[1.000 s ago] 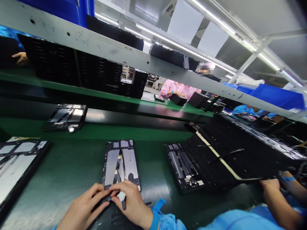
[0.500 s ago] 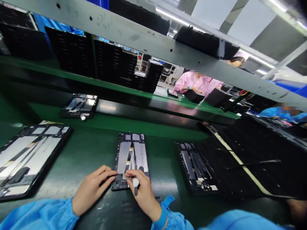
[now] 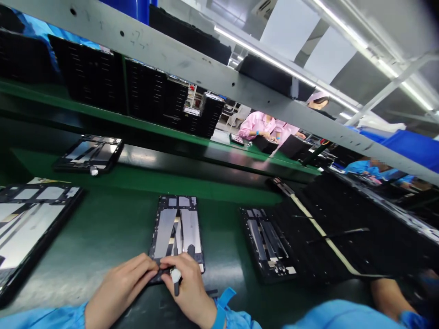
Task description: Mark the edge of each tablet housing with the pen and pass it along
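An opened tablet [image 3: 192, 224] lies in front of me, its silver battery panels and flat cables exposed. My left hand [image 3: 126, 283] is at its lower left corner, thumb and fingers pressed together; whatever is between them is hidden. My right hand [image 3: 188, 283] overlaps the tablet's lower end and grips a slim dark hand tool [image 3: 176, 289] with a round white piece on it. The fingertips of both hands nearly meet. Apart to the right is a second opened tablet [image 3: 267, 242], and a larger one [image 3: 30, 228] lies at the left.
Another opened tablet [image 3: 92, 153] rests farther back on the green bench [image 3: 113, 219]. Black foam sheets [image 3: 343, 233] with a pale strip cover the right side. A grey metal beam [image 3: 188, 68] crosses above. Co-workers in pink [image 3: 257, 125] and blue [image 3: 363, 167] sit beyond.
My left fingers have slid from the tablet's left edge to its lower corner and closed beside my right fingertips. The view has shifted, and a person's forearm shows more at the lower right.
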### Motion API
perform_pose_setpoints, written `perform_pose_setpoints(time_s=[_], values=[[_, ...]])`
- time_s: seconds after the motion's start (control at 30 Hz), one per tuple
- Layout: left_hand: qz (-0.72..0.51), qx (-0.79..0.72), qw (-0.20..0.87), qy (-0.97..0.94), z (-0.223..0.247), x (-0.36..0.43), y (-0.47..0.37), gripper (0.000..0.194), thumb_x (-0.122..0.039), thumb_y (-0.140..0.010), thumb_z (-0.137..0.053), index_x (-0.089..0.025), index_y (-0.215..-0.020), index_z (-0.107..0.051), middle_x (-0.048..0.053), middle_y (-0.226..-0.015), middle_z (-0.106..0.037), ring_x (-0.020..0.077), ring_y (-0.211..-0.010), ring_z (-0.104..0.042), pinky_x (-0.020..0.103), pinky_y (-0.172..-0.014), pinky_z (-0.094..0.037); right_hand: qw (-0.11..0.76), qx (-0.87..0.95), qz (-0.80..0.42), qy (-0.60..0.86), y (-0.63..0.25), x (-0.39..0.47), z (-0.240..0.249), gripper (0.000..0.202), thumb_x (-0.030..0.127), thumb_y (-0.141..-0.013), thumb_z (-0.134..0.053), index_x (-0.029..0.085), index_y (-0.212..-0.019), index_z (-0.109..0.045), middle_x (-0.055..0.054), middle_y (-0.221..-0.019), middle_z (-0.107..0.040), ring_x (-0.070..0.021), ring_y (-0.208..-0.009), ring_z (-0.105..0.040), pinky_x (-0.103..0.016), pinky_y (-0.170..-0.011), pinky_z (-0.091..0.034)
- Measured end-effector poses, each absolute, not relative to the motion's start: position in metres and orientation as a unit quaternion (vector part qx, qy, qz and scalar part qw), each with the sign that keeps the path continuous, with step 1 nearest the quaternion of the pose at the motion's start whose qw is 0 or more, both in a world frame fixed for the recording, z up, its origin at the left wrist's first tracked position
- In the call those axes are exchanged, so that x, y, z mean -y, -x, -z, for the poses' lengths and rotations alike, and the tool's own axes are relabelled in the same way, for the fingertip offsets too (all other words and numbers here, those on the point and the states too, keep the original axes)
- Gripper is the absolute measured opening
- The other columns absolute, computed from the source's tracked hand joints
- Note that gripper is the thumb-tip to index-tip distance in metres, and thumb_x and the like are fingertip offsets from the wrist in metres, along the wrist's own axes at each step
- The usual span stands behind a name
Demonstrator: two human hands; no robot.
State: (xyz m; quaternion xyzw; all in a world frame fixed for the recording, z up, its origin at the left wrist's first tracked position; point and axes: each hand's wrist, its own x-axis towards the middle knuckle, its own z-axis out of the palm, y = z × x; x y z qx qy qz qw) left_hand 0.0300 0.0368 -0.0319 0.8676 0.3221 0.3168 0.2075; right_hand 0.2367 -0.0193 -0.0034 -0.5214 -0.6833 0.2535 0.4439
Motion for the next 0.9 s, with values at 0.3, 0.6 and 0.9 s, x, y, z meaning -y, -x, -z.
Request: perform_pose_setpoints(time_s=[0.3, 0.6, 0.9], values=[[-0.307, -0.31, 0.31, -0.845, 0.04, -0.039, -0.032, 0.022, -0.029, -0.108, -0.047, -0.027, -0.104, -0.069, 0.001, -0.1, -0.073, 0.0171, -0.091, -0.072, 0.021, -0.082, -0.056, 0.446, 0.679, -0.255, 0.524, -0.237, 0.017, 0.007, 0.044, 0.004, -0.074, -0.075, 0.028, -0.111, -0.075, -0.002, -0.089, -0.081, -0.0281, -0.087, -0.075, -0.038, -0.081, -0.056], [-0.308, -0.34, 0.298, -0.837, 0.042, -0.037, -0.03, 0.019, -0.034, -0.104, -0.053, -0.029, -0.104, -0.071, -0.001, -0.092, -0.073, 0.0179, -0.082, -0.072, 0.022, -0.077, -0.056, 0.447, 0.665, -0.262, 0.537, -0.237, 0.018, 0.012, 0.044, 0.006, -0.074, -0.077, 0.032, -0.11, -0.075, 0.001, -0.088, -0.08, -0.0282, -0.087, -0.075, -0.038, -0.082, -0.057], [-0.316, -0.338, 0.367, -0.807, 0.05, -0.036, -0.037, 0.025, -0.035, -0.102, -0.05, -0.025, -0.091, -0.07, 0.001, -0.087, -0.072, 0.016, -0.071, -0.066, 0.021, -0.067, -0.053, 0.438, 0.674, -0.273, 0.529, -0.239, 0.018, 0.003, 0.042, 0.007, -0.076, -0.075, 0.031, -0.111, -0.075, 0.0, -0.089, -0.081, -0.0276, -0.088, -0.076, -0.039, -0.086, -0.057]])
